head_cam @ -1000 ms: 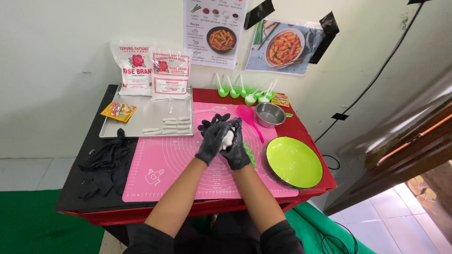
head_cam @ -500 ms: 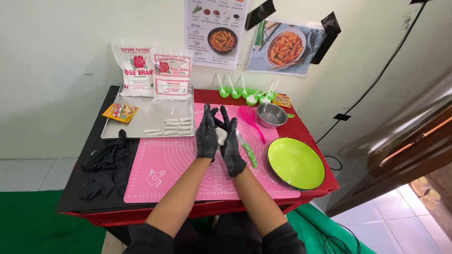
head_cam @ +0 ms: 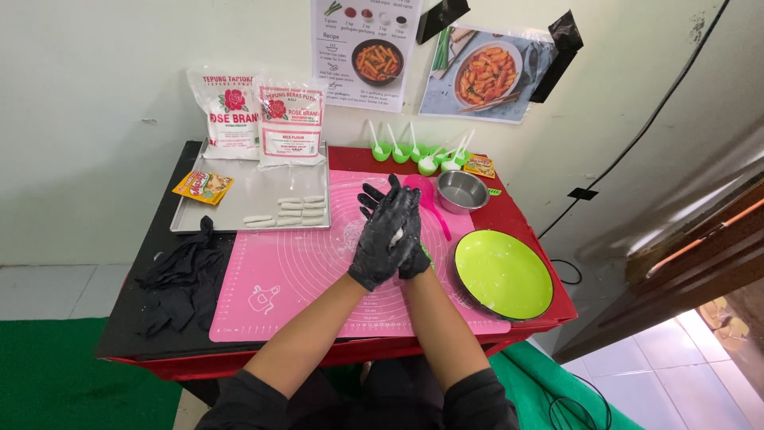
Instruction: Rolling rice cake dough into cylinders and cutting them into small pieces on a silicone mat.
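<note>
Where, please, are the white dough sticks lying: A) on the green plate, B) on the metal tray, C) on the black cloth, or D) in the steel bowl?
B: the dough sticks lie in rows on the metal tray, left of the hands; the green plate holds none.

Black gloves, dusted white, cover the left hand (head_cam: 387, 239) and right hand (head_cam: 414, 256). The pink mat (head_cam: 294, 271) looks matt and rubbery. At the far left, the metal tray (head_cam: 247, 187) is dull; right, the green plate (head_cam: 503, 274) is glossy.
</note>
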